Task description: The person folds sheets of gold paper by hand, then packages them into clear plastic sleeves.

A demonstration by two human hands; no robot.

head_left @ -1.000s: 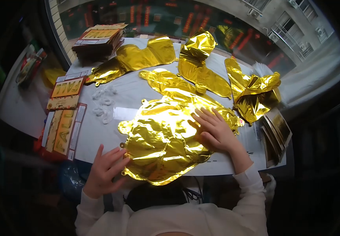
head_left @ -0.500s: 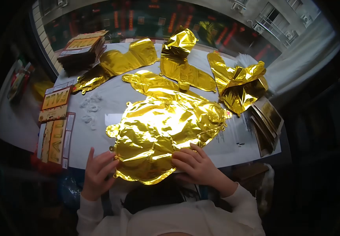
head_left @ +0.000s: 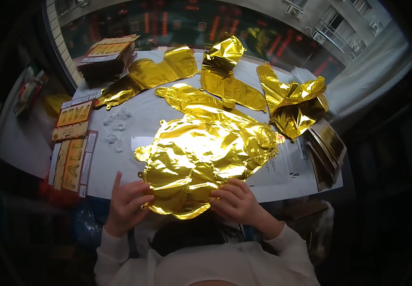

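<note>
A stack of flat gold foil balloons (head_left: pixel 187 167) lies at the near edge of the table, shiny and creased, with small looped tabs along the outline. My left hand (head_left: pixel 128 205) pinches the near left edge of the top foil balloon, index finger raised. At the near right edge, my right hand (head_left: pixel 237 202) grips the foil with fingers curled over it; the thumb is hidden. Between both hands the near rim hangs slightly past the table edge. Beneath, another gold foil piece (head_left: pixel 191 100) sticks out on the far side.
More gold foil balloons (head_left: pixel 163 69) lie along the far side, including a crumpled one (head_left: pixel 299 105) at right. Printed "FALL" packages (head_left: pixel 75 119) sit at left, with a thick stack (head_left: pixel 106 59) behind. Clear coiled strips (head_left: pixel 115 126) rest on the white table (head_left: pixel 282 186). Brown cards (head_left: pixel 325 155) stand at right.
Both hands keep hold of the foil and have come slightly closer together. The near foil edge has lifted or drawn in a little. The whole view has shifted slightly.
</note>
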